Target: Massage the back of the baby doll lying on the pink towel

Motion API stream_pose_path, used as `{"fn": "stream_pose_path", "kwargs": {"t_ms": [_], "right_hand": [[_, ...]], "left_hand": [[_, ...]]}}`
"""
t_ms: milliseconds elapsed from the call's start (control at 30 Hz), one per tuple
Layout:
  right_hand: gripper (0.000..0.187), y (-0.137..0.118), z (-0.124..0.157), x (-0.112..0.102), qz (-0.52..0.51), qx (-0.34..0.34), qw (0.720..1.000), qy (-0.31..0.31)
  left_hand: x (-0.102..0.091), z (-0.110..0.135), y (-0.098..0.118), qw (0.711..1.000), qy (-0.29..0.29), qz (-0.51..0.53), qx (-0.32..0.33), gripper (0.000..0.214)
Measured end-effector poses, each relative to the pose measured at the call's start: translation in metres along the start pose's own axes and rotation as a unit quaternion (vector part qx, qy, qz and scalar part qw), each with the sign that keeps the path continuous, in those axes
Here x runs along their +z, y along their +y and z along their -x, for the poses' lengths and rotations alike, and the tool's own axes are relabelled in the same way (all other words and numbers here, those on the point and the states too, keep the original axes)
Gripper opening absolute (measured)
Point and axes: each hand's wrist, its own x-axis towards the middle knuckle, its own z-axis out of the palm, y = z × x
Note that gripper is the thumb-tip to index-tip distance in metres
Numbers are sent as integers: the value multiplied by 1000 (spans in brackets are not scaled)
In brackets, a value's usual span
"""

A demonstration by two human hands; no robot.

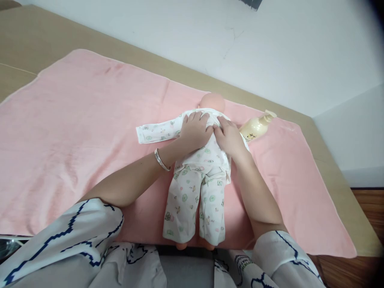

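Baby doll (198, 176) in printed white clothes lying on pink towel (75, 132) spread over worktop (339, 176), head toward wall. Left hand (195, 130) and right hand (229, 136) side by side on doll's chest, fingers (199, 117) loosely curled, pinching shirt fabric near collar. Cream bottle (256, 126) lying just beside right hand.

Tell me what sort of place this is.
Probably a baby-care practice spot indoors: a baby doll in printed pyjamas lies on a pink towel spread over a table by a white wall, with a cream pump bottle beside it. Both hands rest on the doll's top.
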Motion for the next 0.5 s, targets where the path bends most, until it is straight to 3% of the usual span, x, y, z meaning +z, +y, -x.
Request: {"fn": "stream_pose_path", "kwargs": {"t_ms": [67,167,267,400,500], "right_hand": [[51,3,1,-10,-36,-10,999,3],[52,3,5,-22,-56,-16,996,66],[50,-2,8,-17,-35,-9,991,130],[50,-8,5,7,-16,7,998,66],[50,-10,6,8,-30,5,998,52]], "left_hand": [[4,-2,-3,1000,11,4,-1,49],[7,-3,-4,1000,27,5,-2,49],[10,-2,-4,998,51,21,-1,48],[12,-2,-5,997,63,47,-6,48],[12,-2,-6,997,60,52,-8,51]]}}
